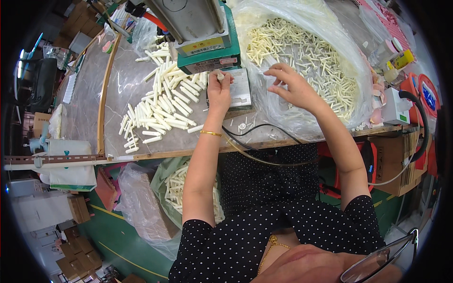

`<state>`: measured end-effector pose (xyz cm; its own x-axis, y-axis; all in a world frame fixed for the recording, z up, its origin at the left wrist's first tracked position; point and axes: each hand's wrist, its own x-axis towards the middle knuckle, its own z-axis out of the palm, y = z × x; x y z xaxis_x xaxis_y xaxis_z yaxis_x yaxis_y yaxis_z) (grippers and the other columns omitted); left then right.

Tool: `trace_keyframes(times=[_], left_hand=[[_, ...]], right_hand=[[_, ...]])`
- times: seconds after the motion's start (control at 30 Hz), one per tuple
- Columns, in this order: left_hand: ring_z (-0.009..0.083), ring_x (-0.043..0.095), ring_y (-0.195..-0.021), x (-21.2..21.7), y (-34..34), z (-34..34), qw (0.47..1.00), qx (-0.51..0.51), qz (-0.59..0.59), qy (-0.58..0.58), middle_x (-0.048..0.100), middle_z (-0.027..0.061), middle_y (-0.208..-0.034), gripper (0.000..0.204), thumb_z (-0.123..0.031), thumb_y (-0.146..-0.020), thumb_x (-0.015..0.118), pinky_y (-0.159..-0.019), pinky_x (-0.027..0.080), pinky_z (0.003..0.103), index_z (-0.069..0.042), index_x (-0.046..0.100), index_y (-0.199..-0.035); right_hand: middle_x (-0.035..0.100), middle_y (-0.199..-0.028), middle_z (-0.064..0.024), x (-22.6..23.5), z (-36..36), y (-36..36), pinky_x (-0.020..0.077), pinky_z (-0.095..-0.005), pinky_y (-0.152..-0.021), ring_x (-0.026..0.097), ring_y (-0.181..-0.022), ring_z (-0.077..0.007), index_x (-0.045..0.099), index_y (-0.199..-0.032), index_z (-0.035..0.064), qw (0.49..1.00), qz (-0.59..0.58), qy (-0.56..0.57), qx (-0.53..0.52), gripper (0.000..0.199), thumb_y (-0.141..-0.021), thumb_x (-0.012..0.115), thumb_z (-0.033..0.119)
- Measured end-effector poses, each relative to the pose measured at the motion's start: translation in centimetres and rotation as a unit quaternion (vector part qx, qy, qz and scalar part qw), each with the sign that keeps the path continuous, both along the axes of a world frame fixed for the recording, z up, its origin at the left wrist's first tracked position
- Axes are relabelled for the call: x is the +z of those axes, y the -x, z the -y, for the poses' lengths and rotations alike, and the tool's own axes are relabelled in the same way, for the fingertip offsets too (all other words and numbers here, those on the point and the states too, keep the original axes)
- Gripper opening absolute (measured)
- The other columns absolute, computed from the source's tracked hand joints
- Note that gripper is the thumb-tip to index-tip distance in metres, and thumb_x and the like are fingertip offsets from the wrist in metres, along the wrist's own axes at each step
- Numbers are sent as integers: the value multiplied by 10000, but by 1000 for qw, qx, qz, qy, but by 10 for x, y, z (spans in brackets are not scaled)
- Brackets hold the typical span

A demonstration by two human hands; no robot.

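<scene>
A green press machine (207, 35) stands over the metal plate (238, 87) before me, with a loose pile of white sticks (163, 101) to its left and a plastic bag of sticks (306, 56) to its right. My left hand (219, 89) pinches one small white stick (220, 75) upright under the press. My right hand (292, 85) rests on the bag, fingers spread and empty.

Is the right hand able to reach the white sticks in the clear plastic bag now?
Probably yes: the right hand already hovers over the open clear plastic bag, and nothing covers the white sticks.
</scene>
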<state>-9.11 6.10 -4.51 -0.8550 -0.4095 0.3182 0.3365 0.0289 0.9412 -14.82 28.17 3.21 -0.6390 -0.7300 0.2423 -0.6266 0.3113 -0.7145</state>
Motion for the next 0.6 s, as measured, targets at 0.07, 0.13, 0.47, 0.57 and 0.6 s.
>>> trace_keyframes(times=[0.07,0.13,0.47,0.57,0.6], left_hand=[[100,502,-747,0,4,-3,1000,14,17,-1,552,35,-818,62,-86,-906,502,-721,422,237,-39,461,-916],[100,503,-741,-2,7,-3,1000,9,16,2,555,35,-817,62,-83,-905,503,-717,423,235,-35,463,-914],[161,525,-689,25,-89,6,940,206,81,260,544,101,-743,123,-48,-849,552,-646,442,279,30,512,-935],[210,510,-611,-8,-154,14,890,255,136,352,539,118,-701,126,-59,-807,595,-572,424,300,17,552,-899],[234,513,-599,-19,-164,14,884,256,170,353,537,123,-694,115,-58,-793,603,-561,420,313,9,560,-876]], right_hand=[[509,-1103,-106,-7,-7,3,482,-314,-730,596,-810,-208,560,-1089,66,1000,22,-17,-2,314,-807,632,183],[523,-1083,-105,-12,-12,6,482,-320,-734,597,-813,-214,567,-1077,66,999,19,-22,-15,303,-805,631,182],[572,-1078,-114,-62,-2,133,444,-381,-843,549,-991,-287,598,-1045,80,969,-187,-87,-138,267,-784,588,134],[574,-1083,-105,-68,44,159,436,-366,-865,538,-1018,-277,601,-1037,77,972,-209,-95,-50,284,-766,581,160],[575,-1084,-99,-74,62,167,429,-368,-874,541,-1017,-276,603,-1036,78,968,-235,-83,-17,296,-760,580,183]])
